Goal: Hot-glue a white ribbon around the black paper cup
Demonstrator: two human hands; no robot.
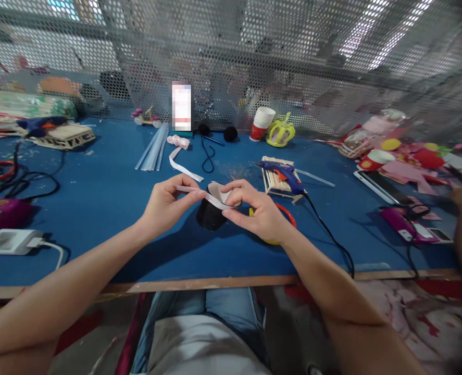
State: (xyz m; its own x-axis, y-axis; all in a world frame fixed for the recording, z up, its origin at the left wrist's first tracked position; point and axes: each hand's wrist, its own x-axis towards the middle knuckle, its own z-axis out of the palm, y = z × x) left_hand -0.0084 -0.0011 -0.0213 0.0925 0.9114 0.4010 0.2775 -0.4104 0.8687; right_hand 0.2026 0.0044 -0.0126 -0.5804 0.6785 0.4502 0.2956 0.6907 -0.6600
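My left hand [167, 204] pinches one end of a pale pink ribbon strip [209, 198] and pulls it taut to the left. My right hand [256, 211] grips a small black cup [210, 214] and presses the ribbon against its rim. The cup stands over the blue table [98, 208], near the front edge. Red and yellow scissor handles [283, 213] lie just under my right hand.
A blue glue gun [283, 174] rests on a popsicle-stick raft with its black cord trailing right. More pink ribbon [178, 151], clear glue sticks [153, 148], a paper cup [261, 124], a yellow crown [280, 133], a phone [377, 185] and a white charger [10, 241] lie around. Mesh fence behind.
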